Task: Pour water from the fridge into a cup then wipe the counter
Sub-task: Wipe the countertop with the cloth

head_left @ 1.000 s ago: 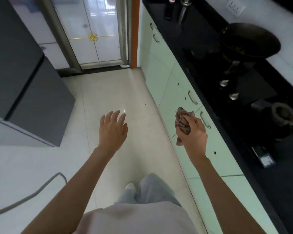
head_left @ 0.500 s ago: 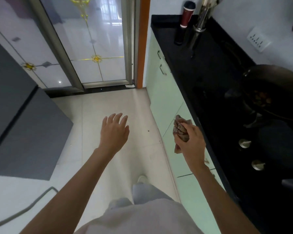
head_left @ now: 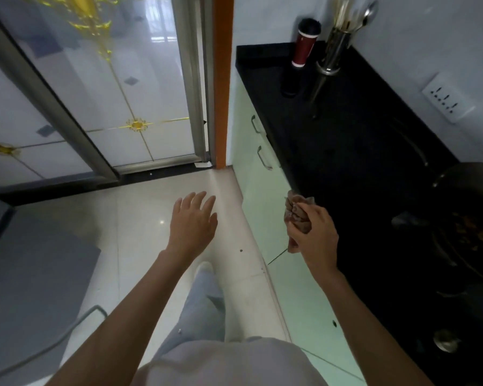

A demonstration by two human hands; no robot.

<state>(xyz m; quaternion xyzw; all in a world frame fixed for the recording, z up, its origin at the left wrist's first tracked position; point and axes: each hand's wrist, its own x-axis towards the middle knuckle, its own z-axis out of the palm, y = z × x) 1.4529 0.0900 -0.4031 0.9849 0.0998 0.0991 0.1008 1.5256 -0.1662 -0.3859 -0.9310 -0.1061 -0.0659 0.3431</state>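
My right hand (head_left: 314, 232) grips a crumpled brown cloth (head_left: 296, 215) just at the front edge of the black counter (head_left: 343, 140), above the green cabinet fronts. My left hand (head_left: 193, 218) hangs over the floor with fingers spread and holds nothing. A red cup with a black lid (head_left: 304, 43) stands at the far end of the counter. The grey fridge (head_left: 25, 274) sits at the left edge of view, doors closed.
A steel utensil holder (head_left: 333, 48) stands beside the red cup. A dark wok (head_left: 469, 227) with food sits on the stove at the right, with a knob (head_left: 445, 339) below. Pale green cabinets (head_left: 262, 162) run under the counter. A glass sliding door (head_left: 109, 93) is ahead.
The view has tilted up and moved forward along the counter, bringing the red cup and utensil holder into sight. Both hands keep their pose; the right still holds the cloth.
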